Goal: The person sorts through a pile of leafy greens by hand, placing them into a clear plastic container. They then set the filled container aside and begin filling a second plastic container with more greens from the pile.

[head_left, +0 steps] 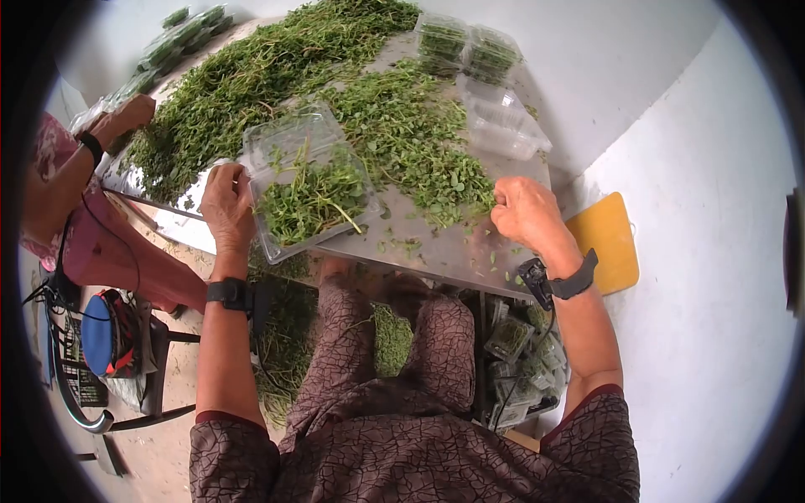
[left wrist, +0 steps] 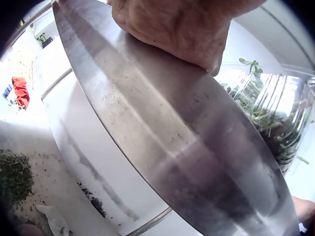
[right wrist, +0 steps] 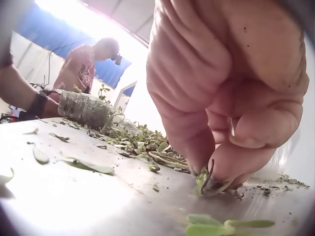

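A clear plastic hinged box, part-filled with leafy green stems, is gripped by the left hand at a grey metal table's edge. A small green sprig is pinched by the right hand beside loose greens.

You work at a smooth metal table, its bare surface satiny and streaked with soft reflections. At the table's near edge, your open box is thin, clear, glossy plastic; the leaves heaped across the table have a smooth skin and faint sheen. Toward the table's far right, filled boxes and clear trays show the same shiny plastic. Right of the table, a yellow board looks smooth and matt against a matt wall. Below the table, your trousers are creased, matt cloth.
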A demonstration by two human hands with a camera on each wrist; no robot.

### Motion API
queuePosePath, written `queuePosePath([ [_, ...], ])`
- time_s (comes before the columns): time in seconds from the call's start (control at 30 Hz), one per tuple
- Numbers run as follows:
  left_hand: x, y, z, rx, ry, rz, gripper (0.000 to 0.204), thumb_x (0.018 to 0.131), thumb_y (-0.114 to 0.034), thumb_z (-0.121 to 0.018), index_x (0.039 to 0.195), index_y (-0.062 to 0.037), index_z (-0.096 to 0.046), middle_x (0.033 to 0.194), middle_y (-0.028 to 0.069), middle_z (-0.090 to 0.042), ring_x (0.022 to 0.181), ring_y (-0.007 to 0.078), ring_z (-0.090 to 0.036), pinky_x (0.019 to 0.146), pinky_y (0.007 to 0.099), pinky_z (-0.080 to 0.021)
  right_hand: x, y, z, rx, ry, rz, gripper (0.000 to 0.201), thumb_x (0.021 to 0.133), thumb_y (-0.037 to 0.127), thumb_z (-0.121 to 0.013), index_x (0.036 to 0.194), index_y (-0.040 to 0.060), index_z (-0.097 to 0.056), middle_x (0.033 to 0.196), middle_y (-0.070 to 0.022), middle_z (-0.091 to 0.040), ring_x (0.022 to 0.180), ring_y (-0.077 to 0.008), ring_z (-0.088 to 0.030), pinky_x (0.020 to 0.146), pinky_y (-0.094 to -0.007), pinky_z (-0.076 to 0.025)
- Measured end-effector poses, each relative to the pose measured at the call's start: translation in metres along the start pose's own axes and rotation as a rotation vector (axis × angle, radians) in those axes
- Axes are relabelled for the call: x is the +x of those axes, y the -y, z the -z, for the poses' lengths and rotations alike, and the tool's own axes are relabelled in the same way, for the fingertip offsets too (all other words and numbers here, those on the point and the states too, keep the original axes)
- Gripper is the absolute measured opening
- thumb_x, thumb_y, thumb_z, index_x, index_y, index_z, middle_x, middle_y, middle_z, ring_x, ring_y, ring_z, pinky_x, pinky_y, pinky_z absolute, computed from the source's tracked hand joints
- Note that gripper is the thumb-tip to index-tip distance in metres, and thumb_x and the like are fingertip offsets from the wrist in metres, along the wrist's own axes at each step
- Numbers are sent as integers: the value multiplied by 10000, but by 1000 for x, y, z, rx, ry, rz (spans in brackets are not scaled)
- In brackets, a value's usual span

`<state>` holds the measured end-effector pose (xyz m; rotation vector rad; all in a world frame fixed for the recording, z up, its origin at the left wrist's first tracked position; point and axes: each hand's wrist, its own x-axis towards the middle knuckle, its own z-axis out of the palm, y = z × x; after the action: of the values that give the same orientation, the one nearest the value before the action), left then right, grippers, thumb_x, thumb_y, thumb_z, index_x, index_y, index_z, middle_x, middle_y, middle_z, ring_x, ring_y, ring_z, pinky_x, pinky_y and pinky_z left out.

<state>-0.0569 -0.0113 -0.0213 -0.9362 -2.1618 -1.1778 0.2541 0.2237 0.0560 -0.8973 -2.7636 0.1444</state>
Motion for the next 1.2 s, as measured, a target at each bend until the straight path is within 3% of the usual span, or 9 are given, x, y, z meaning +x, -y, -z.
queuePosePath([
  [0.2,-1,-1,-2,19,-36,-42,50,829,-74,-593,857,-32,-592,811,102,-582,648,257,-582,606,348,-458,7,10,20,306,42,-167,68,685,33,-552,659,-30,-548,586,-168,-569,553,-259,-604,529,-367,-468],
  [0.27,-1,-1,-3,-4,-32,-4,49,823,-69,-598,850,-29,-590,809,101,-583,637,253,-581,595,342,-459,16,22,27,592,62,-116,45,773,16,-575,741,-14,-571,597,-23,-559,530,-81,-563,449,-250,-442],
  [0.5,-1,-8,0,-69,-6,84,61,831,-74,-589,833,-13,-594,812,107,-587,648,259,-584,610,346,-462,56,108,50,893,39,156,234,776,75,-614,993,-12,-634,627,-119,-626,588,-150,-635,510,-312,-480],
  [0.57,-1,-10,1,-67,-7,88,65,831,-77,-587,834,-13,-596,813,108,-589,651,264,-586,611,350,-463,64,108,49,562,-108,338,385,797,173,-645,1145,13,-600,797,-168,-653,735,-218,-668,649,-361,-513],
  [0.7,-1,-10,2,-40,-22,62,67,824,-81,-582,836,-17,-596,810,115,-590,665,287,-589,614,364,-459,70,70,23,263,23,300,436,813,279,-637,1181,48,-596,1017,-184,-605,964,-310,-604,845,-413,-478],
  [0.93,-1,-10,0,-54,-38,52,63,819,-82,-592,833,-21,-589,801,112,-586,670,299,-585,613,366,-455,48,32,-8,163,174,160,452,761,190,-698,1178,52,-591,1053,-118,-598,848,-233,-576,755,-357,-473],
  [1.03,-1,-8,-1,-54,-24,44,67,825,-86,-598,835,-21,-587,807,105,-585,664,282,-586,613,361,-455,40,34,-1,165,265,30,360,742,110,-695,1086,22,-634,967,-115,-613,807,-215,-566,724,-344,-466],
  [1.1,-1,-6,-2,-34,-21,36,61,831,-86,-601,836,-26,-588,815,98,-585,662,265,-588,615,355,-457,34,24,-5,339,199,170,267,738,61,-670,1002,18,-679,593,-128,-508,609,-210,-543,637,-365,-464],
  [1.2,-1,-5,-2,-10,-13,29,58,832,-87,-603,836,-31,-589,817,95,-585,667,264,-590,618,354,-457,21,18,4,476,229,132,259,769,16,-607,1018,16,-677,577,-118,-485,578,-151,-505,594,-335,-441],
])
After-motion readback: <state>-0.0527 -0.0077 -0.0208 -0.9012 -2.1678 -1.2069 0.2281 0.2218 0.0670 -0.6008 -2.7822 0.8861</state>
